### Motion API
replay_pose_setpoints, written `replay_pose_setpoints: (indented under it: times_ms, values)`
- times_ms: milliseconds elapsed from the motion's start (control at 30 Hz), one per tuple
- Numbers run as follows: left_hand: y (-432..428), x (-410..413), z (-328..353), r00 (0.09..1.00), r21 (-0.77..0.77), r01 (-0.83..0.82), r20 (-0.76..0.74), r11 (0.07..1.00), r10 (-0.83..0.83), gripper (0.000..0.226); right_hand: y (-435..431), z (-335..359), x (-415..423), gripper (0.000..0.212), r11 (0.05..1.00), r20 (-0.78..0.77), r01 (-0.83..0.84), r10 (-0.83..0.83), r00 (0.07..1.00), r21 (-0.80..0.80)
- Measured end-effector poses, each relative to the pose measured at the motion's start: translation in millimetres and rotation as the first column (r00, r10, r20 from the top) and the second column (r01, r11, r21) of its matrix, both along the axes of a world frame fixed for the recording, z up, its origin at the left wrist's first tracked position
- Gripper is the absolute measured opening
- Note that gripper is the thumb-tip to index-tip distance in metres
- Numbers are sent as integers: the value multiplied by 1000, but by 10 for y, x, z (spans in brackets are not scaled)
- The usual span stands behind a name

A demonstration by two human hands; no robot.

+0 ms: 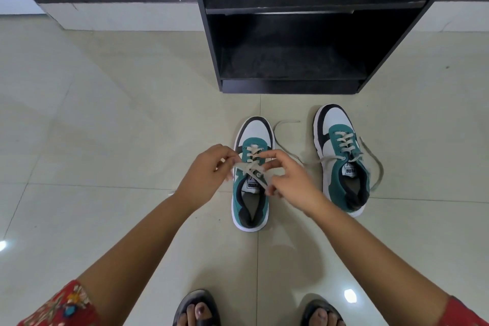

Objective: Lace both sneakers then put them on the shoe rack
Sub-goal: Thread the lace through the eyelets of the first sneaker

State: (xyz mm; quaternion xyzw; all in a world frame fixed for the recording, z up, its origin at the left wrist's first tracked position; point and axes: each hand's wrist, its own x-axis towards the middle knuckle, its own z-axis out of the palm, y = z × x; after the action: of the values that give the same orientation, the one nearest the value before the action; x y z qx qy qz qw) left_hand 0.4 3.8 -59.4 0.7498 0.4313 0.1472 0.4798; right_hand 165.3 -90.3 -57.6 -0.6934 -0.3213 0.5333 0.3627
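Head view looks down on a pale tiled floor (105, 140), with a black shoe rack (304, 34) standing against the far wall; both of its open shelves show dark inside. Two bare forearms reach in from the lower corners, each ending at a red patterned sleeve (66, 307).

Just in front of the rack, two teal, white and black sneakers stand on the floor with toes pointing toward it. The left sneaker (251, 193) lies under the hands; the right sneaker (341, 156) sits well apart to its right, laced through its eyelets, with its loose lace ends (378, 169) trailing onto the tiles on both sides.

The left hand (209, 174) is closed, fingers pinching one end of the grey lace (251, 167) at the sneaker's left edge. The right hand (291, 180) is closed too, pinching the other end over the tongue. The two lace ends cross between the hands, above the upper eyelets.

At the bottom edge, two feet in dark sandals (197, 307) stand on the tiles.
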Motion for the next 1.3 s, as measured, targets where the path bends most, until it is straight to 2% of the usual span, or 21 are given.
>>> replay_pose_setpoints:
  times_ms: [33,100,133,200,267,333,367,400,467,500,533,600,633,700,767,933,1067,1300]
  values:
    - [1,-26,-13,1000,23,-21,-14,1000,21,19,-24,41,69,44,999,145,-39,41,989,-13]
    - [25,-91,-51,997,145,-32,-58,989,41,18,-79,142,249,26,986,435,-158,163,885,-49]
    - [42,-118,-70,997,198,-34,-65,980,48,19,-97,204,333,17,980,508,-184,196,839,-75]
    - [78,-157,-108,995,245,-33,-86,969,56,20,-130,245,486,14,970,606,-187,245,757,-158]
    - [104,-189,-187,972,246,39,-235,969,20,21,-165,183,585,20,922,698,-204,382,606,-328]
    - [102,-212,-274,891,131,157,-447,979,-83,22,-174,78,550,24,819,688,-294,574,443,-493]
    - [95,-218,-307,866,34,171,-483,985,-134,24,-165,13,478,28,779,666,-364,627,404,-511]
    - [80,-209,-313,872,-70,152,-460,986,-167,26,-142,-30,375,33,769,654,-433,633,413,-471]
    - [52,-164,-296,929,-207,86,-338,975,-154,27,-80,-77,158,39,842,653,-461,519,551,-280]
    - [46,-131,-278,947,-204,73,-293,976,-133,25,-53,-86,72,38,884,668,-427,435,604,-190]
    - [45,-102,-256,953,-159,88,-274,983,-129,22,-31,-95,5,33,910,697,-394,368,616,-131]
    - [46,-72,-229,957,-19,141,-253,990,-142,17,-30,-126,-27,20,938,722,-337,288,629,-81]
    - [54,-71,-225,959,51,157,-247,986,-140,17,-38,-128,-20,14,948,693,-312,270,668,-69]
    - [90,-92,-232,962,177,161,-248,971,-114,18,-52,-125,32,8,959,624,-277,250,741,-56]
    - [116,-130,-252,967,266,137,-243,954,-71,18,-70,-107,106,8,968,587,-237,237,775,-78]
    - [56,-168,-342,963,371,130,-268,920,-28,19,-121,-92,177,12,973,479,-192,231,847,-128]
    - [46,-184,-401,952,433,170,-306,885,-33,22,-140,-143,270,20,966,489,-167,244,838,-196]
    - [21,-195,-498,936,389,170,-351,906,-25,20,-146,-221,310,15,935,517,-223,340,785,-277]
